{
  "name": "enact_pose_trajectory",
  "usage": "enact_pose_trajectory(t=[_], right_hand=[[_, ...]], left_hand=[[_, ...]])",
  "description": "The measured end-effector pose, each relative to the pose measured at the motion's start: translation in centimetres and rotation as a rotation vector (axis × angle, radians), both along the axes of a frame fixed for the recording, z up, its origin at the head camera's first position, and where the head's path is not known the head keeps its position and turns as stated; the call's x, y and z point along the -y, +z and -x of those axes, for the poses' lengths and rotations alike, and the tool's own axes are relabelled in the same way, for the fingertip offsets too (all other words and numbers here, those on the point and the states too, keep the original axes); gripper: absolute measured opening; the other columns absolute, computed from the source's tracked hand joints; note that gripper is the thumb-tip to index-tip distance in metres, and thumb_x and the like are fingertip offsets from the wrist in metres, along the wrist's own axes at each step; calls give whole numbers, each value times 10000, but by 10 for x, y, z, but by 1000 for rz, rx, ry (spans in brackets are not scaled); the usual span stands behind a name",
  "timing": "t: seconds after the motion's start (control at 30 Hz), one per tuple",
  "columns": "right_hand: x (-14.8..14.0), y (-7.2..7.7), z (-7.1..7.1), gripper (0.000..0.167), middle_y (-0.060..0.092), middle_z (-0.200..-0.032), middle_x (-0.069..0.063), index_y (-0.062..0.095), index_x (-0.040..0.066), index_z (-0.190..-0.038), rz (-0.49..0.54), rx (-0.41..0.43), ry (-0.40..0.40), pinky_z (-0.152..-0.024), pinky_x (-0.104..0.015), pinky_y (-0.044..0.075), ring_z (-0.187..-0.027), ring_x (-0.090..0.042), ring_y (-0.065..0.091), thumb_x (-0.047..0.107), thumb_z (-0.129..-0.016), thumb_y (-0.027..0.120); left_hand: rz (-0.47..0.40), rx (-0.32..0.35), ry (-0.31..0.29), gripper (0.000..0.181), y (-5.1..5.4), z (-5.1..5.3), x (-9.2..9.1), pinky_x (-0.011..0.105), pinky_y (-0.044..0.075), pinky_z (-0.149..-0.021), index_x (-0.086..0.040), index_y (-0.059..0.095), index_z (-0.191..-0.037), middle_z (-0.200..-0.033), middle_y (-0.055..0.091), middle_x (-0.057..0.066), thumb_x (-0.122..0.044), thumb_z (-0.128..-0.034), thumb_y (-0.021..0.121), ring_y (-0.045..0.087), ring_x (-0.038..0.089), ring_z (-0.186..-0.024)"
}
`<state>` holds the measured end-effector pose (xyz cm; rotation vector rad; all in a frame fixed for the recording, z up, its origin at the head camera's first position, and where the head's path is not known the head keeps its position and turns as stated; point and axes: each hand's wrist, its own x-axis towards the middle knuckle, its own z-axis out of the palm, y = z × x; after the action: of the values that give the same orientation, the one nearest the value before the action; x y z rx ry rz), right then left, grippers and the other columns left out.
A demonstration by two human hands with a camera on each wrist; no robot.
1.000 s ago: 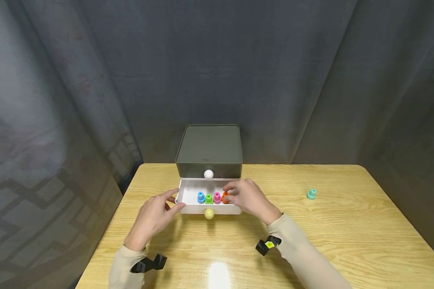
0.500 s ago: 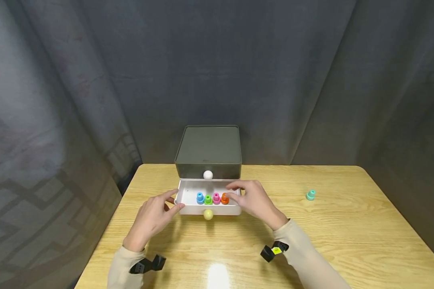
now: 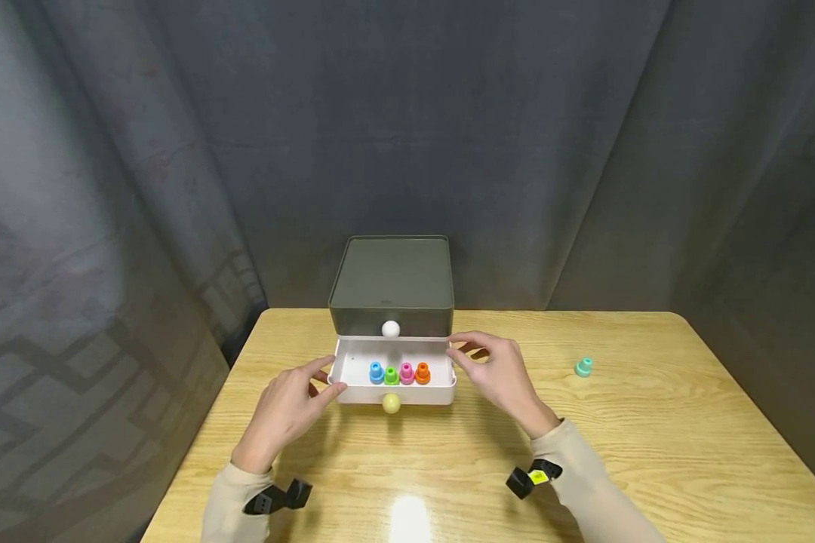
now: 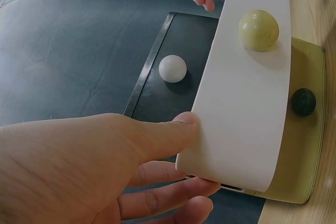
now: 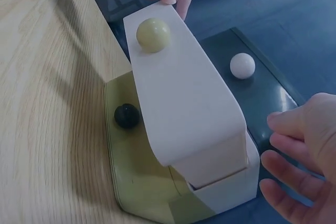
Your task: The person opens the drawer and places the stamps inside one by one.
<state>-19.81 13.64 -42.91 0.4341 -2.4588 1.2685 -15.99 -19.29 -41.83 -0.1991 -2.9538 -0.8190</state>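
Observation:
A white drawer with a yellow round knob is pulled out of a dark green cabinet. My left hand grips its left front corner; in the left wrist view the thumb lies on the edge and the fingers reach round the side. Inside, along the front wall, stand small stepped plastic pieces: blue, green, pink and orange. My right hand is beside the drawer's right side, fingers loosely bent, holding nothing.
A teal stepped piece stands on the wooden table to the right. The cabinet's upper part has a white knob; below the drawer is an olive part with a black knob. Grey curtains hang behind.
My right hand has let go of the orange piece and moved right, out of the drawer to its right side. The orange piece stays in the row. My left hand has not moved.

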Motion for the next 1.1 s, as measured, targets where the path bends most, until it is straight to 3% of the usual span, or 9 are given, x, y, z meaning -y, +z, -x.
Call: enact_pose_trajectory(t=[0.3, 0.67, 0.93, 1.1], right_hand=[[-14, -4, -1, 243, 814, -1114, -132, 816, 54, -1141, 15, 0, -50, -789, -454, 645, -866, -257, 783, 106, -906, 844], [-40, -15, -4, 226, 820, -1082, -91, 817, 66, -1142, 50, 32, -133, -771, -274, 607, -876, -210, 764, 125, -924, 832], [-65, -27, -7, 208, 817, -1110, -89, 814, 88, -1158, 38, 54, -192, -788, -227, 581, -904, -135, 748, 185, -975, 792], [-82, -33, -5, 217, 816, -1107, -96, 810, 95, -1170, 17, 67, -220, -767, -162, 555, -877, -9, 706, 211, -989, 775]], left_hand=[[-8, -7, -3, 523, 0, 0, 2, 326, 473, -677, -101, 674, -1440, -1108, 803, 95, -337, -984, 772, 643, 105, -764], [-13, -12, -5, 514, -1, 0, 2, 328, 484, -677, -104, 679, -1433, -1102, 808, 84, -338, -984, 771, 643, 94, -761], [-11, -14, 4, 521, -2, -1, 2, 323, 472, -681, -112, 679, -1436, -1087, 810, 69, -340, -978, 776, 629, 96, -765], [-12, -11, 9, 530, -2, 0, 2, 316, 463, -678, -114, 675, -1443, -1088, 809, 71, -339, -975, 781, 622, 99, -765]])
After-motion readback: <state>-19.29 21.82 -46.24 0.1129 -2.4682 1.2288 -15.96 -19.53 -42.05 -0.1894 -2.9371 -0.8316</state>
